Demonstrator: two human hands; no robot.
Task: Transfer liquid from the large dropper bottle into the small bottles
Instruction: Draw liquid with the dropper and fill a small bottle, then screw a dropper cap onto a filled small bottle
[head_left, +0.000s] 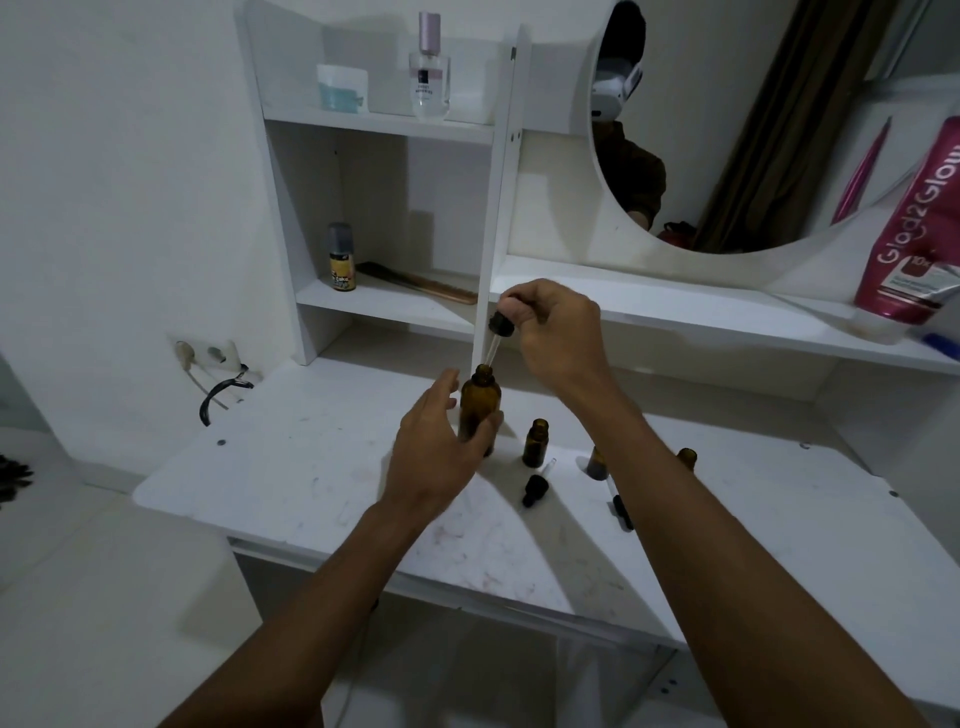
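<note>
Fingertips (511, 310) of your right hand (561, 332) pinch the dropper (501, 325), pipette at the large bottle (480, 410) mouth, likely to draw; your left hand (436, 452), half open, steadies it mid-tabletop (311, 467), 3 small bottles (535, 441) just right

Dim indoor light leaves long arm shadows across the white surface (311, 467); wide-angle distortion bends the edges.
</note>
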